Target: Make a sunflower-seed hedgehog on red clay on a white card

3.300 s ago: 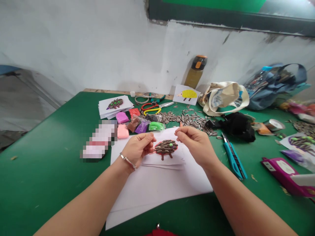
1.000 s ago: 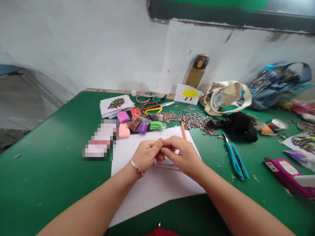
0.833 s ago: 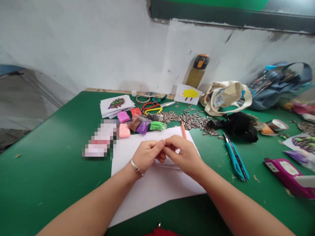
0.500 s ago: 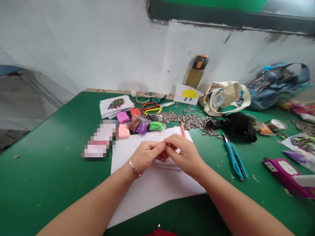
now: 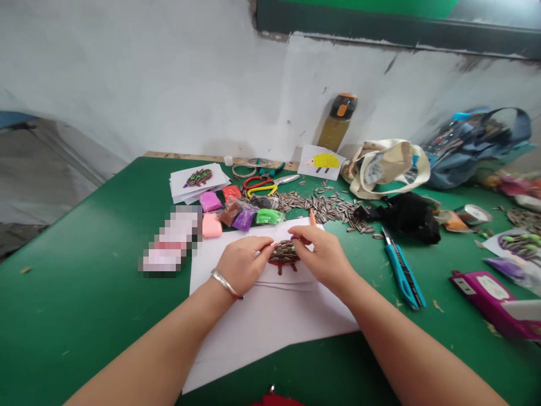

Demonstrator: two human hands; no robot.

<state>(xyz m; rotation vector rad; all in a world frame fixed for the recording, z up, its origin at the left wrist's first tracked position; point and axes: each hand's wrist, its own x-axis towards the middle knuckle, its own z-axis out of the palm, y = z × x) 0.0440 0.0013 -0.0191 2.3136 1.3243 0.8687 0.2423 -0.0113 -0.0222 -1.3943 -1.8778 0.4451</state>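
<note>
A hedgehog picture (image 5: pixel 282 254), covered in striped seeds with brown legs and a red edge, lies on white paper (image 5: pixel 240 321) between my hands. My left hand (image 5: pixel 245 260) is at its left side, thumb and forefinger pinched together; what they hold, if anything, is too small to name. At the picture's right end is my right hand (image 5: pixel 319 251), with thumb and forefinger closed around a small purple bit. A green spot shows on the seeds beside these fingertips. Part of the picture's right side is hidden by my right hand.
Beyond the paper lie colored clay packets (image 5: pixel 243 219), scissors (image 5: pixel 262 189) and a seed pile (image 5: pixel 329 206). A teal cutter (image 5: pixel 403 273) rests at the right, near a magenta device (image 5: pixel 494 301). Finished pictures (image 5: pixel 198 181) lie at the back left. A bottle (image 5: pixel 338 121) leans against the wall.
My hands, which were together at the fingertips, have moved apart. The seed-covered hedgehog between them has come into view.
</note>
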